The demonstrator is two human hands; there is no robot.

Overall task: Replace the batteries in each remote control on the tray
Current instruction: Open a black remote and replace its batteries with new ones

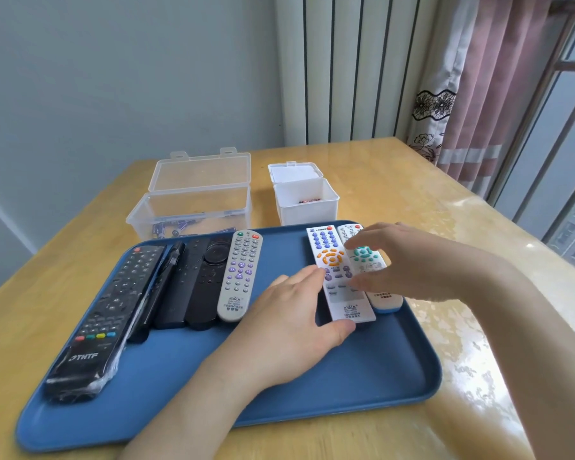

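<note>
A blue tray (312,393) holds several remotes. At its left lie a black wrapped remote (107,313), slim black remotes (193,283) and a grey remote (241,273). At the right lie a white remote with orange buttons (332,260) and a white remote with teal buttons (365,255), side by side. My left hand (292,320) rests against the left edge and near end of the orange-buttoned remote. My right hand (402,260) hovers over both white remotes, fingers spread, thumb touching the orange-buttoned one. Neither hand lifts anything.
Behind the tray a clear open box (193,207) holds several blue batteries. A white open box (307,200) to its right has a battery inside. The wooden table (412,180) ends at a wall, radiator and curtain.
</note>
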